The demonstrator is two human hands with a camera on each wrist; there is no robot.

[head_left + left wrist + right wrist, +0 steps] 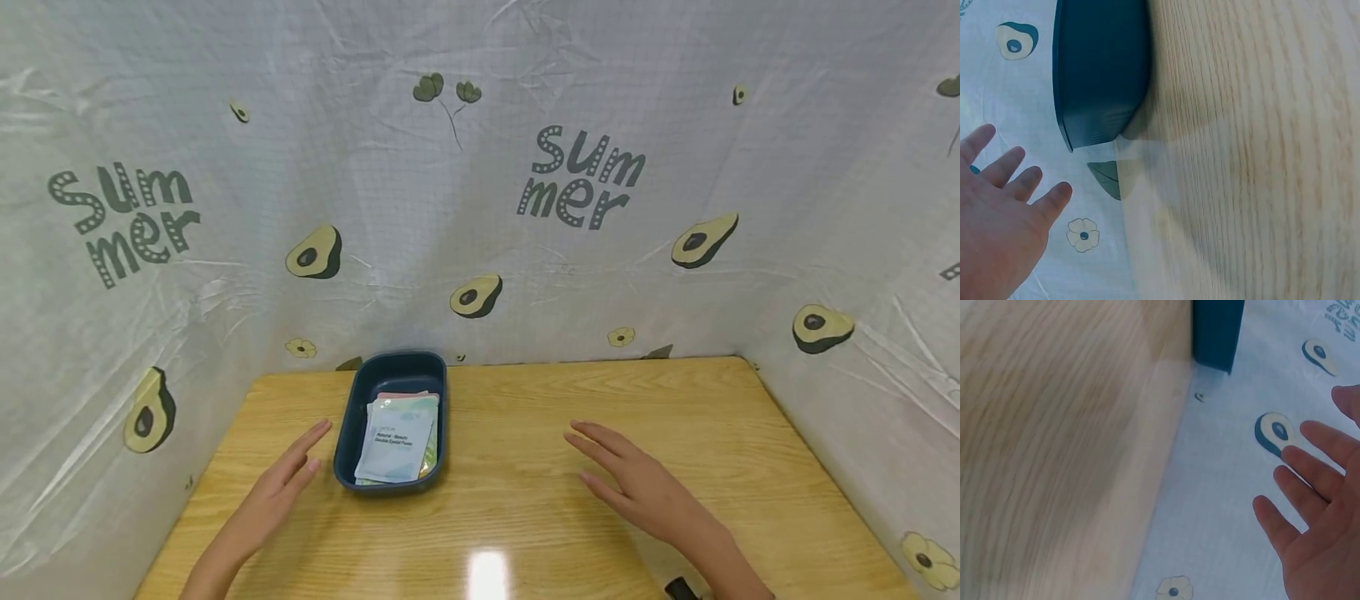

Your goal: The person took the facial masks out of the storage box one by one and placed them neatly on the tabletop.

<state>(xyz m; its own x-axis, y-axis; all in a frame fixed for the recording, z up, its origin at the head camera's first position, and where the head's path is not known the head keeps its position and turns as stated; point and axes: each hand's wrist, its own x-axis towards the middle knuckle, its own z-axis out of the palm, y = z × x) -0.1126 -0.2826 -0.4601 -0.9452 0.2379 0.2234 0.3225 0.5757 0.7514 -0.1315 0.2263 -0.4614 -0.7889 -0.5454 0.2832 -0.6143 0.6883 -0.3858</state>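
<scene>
A dark blue bin (390,360) with rounded corners stands on the table, left of centre in the head view. Inside it lies a stack of flat printed packets (395,442), the top one pale blue with small dark lettering. My left hand (279,492) hovers beside the bin's left side, fingers extended and holding nothing. Well to the right of the bin my right hand (637,487) is held over the table, its fingers spread and nothing in them. Both wrist views catch the bin's outer wall (1100,75), with the packets hidden there.
The wooden table (525,433) reaches back to a pale cloth (420,217) printed with avocados and lettering, which hangs behind it and along both sides. A bright glare spot lies at the table's front. A small black object (681,588) shows by the right wrist.
</scene>
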